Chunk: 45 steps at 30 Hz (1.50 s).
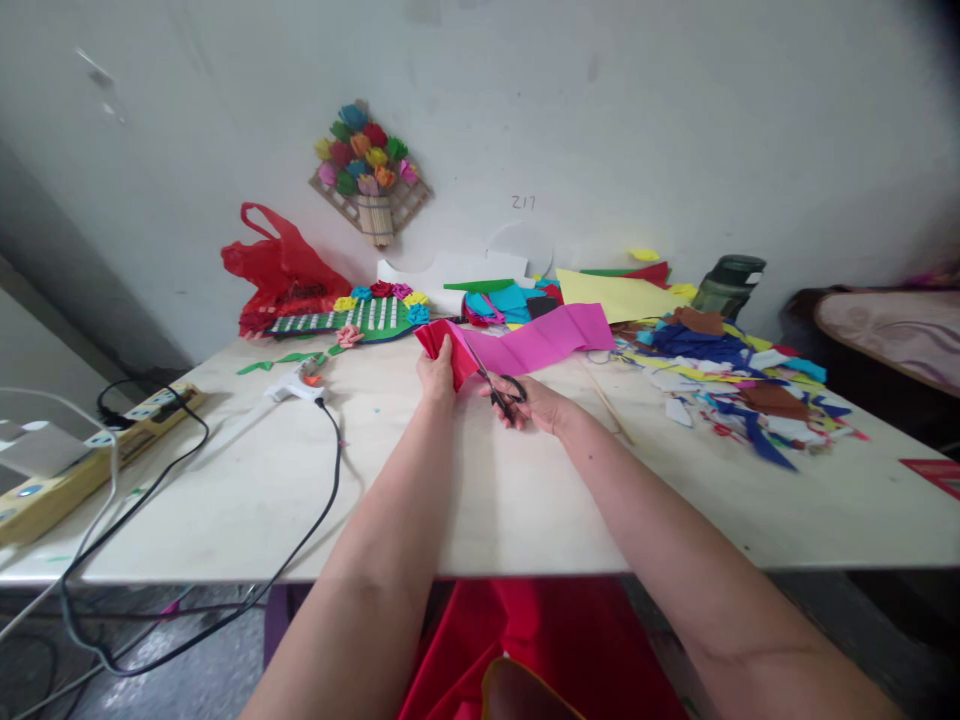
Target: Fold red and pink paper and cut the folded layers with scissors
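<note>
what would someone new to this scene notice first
Probably the bright pink paper near the centre, next to the red paper in the left hand and the scissors in the right hand. Then the colourful flower bouquet on the wall, and the red plastic bag at the back left of the table.

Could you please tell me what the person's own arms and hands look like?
The left hand and right hand are ungloved. The left arm and right arm are bare, with no sleeve or watch in view. A small dark spot marks the right forearm. Red fabric shows below, at the lap.
</note>
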Motion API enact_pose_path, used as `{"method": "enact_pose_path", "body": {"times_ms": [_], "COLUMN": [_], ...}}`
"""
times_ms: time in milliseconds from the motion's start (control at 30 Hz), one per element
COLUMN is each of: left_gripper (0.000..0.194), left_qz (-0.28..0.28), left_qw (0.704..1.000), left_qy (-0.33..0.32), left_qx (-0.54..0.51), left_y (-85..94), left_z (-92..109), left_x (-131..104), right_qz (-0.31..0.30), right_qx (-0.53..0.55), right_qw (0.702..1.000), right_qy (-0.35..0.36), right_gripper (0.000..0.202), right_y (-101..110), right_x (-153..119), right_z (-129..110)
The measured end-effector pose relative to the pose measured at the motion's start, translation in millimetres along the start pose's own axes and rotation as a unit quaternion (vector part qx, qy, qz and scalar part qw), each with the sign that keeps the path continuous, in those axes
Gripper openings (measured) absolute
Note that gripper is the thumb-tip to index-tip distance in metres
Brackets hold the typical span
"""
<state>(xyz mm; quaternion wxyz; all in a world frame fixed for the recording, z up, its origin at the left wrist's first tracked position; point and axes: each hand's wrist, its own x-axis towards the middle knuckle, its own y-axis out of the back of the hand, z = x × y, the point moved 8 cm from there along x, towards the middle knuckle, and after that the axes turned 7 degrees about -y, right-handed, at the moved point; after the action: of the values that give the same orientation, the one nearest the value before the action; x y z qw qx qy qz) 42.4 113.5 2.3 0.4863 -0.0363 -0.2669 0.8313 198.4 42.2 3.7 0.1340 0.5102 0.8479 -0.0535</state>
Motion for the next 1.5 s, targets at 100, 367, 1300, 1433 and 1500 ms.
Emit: {"method": "enact_pose_path", "body": {"times_ms": [100, 367, 1300, 1433, 1500], "left_gripper": [0.035, 0.036, 0.035, 0.032, 0.031], "left_qz": [-0.003, -0.004, 0.010, 0.008, 0.007], "left_qw": [1.000, 1.000, 1.000, 1.000, 1.000], "left_qy": [0.005, 0.011, 0.003, -0.002, -0.003], "left_qx": [-0.006, -0.005, 0.011, 0.001, -0.002], "left_y": [-1.5, -0.4, 2.0, 1.7, 1.5], "left_z": [2.4, -0.6, 2.1, 2.1, 1.8], "left_x": [-2.7, -1.5, -1.3, -0.6, -0.3], "right_qz": [0.002, 0.000, 0.005, 0.004, 0.005], "right_qx": [0.000, 0.000, 0.008, 0.014, 0.017], "right_qw": [1.000, 1.000, 1.000, 1.000, 1.000], "right_qy": [0.004, 0.006, 0.006, 0.010, 0.010], "right_gripper": [0.050, 0.050, 0.045, 0.047, 0.047], "right_y": [1.1, 0.8, -0.3, 0.0, -0.1], "right_x": [1.2, 2.8, 2.7, 3.6, 3.7], "right_z": [1.1, 1.5, 1.9, 2.5, 2.6]}}
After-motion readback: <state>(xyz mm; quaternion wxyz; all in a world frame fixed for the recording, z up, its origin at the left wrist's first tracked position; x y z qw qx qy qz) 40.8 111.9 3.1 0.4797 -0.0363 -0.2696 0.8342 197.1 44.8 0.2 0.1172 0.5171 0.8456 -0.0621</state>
